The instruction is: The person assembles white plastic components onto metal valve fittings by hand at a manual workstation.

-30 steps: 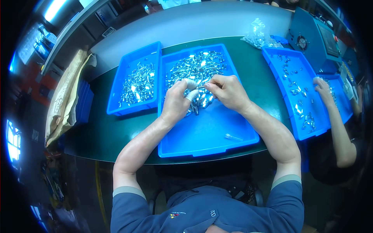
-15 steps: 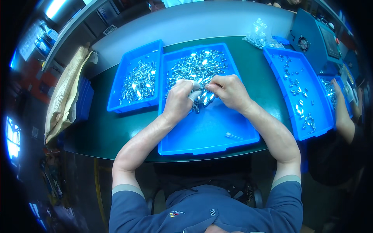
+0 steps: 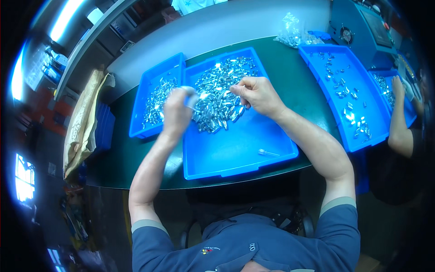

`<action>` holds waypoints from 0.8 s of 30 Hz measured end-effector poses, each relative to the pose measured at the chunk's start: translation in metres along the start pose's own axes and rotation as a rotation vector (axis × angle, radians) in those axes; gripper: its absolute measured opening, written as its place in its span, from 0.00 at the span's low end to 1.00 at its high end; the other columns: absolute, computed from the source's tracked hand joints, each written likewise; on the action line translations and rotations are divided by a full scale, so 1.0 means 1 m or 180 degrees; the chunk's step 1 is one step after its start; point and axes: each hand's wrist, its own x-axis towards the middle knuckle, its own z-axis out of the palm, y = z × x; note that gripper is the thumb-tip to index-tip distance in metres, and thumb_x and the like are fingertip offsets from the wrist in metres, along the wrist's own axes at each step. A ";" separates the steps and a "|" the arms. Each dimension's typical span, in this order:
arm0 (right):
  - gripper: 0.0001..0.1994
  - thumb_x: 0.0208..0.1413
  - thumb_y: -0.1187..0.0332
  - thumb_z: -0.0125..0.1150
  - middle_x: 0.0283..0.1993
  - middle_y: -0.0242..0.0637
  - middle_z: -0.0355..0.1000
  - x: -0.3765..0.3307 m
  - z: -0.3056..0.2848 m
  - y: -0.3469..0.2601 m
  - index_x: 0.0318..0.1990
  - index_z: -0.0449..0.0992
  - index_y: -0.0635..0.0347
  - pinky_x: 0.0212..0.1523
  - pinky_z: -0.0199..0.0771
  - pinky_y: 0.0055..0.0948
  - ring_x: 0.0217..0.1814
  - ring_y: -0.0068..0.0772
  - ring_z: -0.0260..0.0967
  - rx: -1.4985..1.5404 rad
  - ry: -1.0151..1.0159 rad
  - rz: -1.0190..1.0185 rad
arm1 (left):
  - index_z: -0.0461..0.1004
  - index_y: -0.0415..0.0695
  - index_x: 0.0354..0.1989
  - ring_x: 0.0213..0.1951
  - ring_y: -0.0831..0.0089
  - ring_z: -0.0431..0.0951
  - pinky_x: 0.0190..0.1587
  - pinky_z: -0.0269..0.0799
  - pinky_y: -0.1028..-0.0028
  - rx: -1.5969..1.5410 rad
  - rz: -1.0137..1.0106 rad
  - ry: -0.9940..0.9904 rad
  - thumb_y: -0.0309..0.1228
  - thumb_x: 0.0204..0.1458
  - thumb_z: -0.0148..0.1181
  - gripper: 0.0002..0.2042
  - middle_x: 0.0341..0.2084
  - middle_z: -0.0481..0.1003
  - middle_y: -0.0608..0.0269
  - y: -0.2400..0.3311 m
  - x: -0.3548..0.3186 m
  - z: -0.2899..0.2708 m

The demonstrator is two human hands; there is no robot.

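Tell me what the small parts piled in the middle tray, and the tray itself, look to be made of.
The small parts look like bright metal, perhaps plated or polished: silvery, with sharp white glints. The middle tray looks like moulded plastic: uniform blue, a smooth, slightly glossy floor and rounded rim. The left hand is blurred; what it holds can't be judged.

Both hands (image 3: pixel 217 102) over shiny metal parts (image 3: pixel 222 97); blue tray (image 3: pixel 235 154).

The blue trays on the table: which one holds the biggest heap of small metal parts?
The middle tray, directly in front of the person: a dense shiny heap fills its far half. The left tray holds less, the right tray only scattered pieces.
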 end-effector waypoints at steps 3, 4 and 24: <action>0.19 0.68 0.54 0.62 0.22 0.29 0.73 -0.001 -0.003 0.000 0.32 0.79 0.62 0.23 0.70 0.21 0.22 0.17 0.70 0.0056 0.0050 -0.0029 | 0.79 0.42 0.44 0.48 0.53 0.79 0.51 0.75 0.59 0.0873 0.0049 0.0252 0.23 0.48 0.71 0.14 0.42 0.80 0.53 -0.012 0.016 -0.027; 0.19 0.68 0.54 0.62 0.22 0.29 0.73 0.000 -0.005 0.000 0.32 0.79 0.62 0.23 0.70 0.21 0.22 0.17 0.70 0.0058 0.0063 -0.0028 | 0.79 0.42 0.44 0.48 0.53 0.79 0.51 0.75 0.59 0.0868 0.0060 0.0247 0.23 0.48 0.71 0.14 0.42 0.80 0.53 -0.007 0.013 -0.026; 0.12 0.62 0.61 0.67 0.21 0.36 0.75 -0.010 0.007 -0.010 0.33 0.82 0.61 0.27 0.71 0.31 0.22 0.26 0.72 -0.0590 -0.0526 -0.0156 | 0.79 0.41 0.41 0.39 0.57 0.81 0.38 0.77 0.63 -0.1178 -0.0323 -0.0771 0.25 0.51 0.73 0.11 0.36 0.80 0.53 0.043 -0.019 0.022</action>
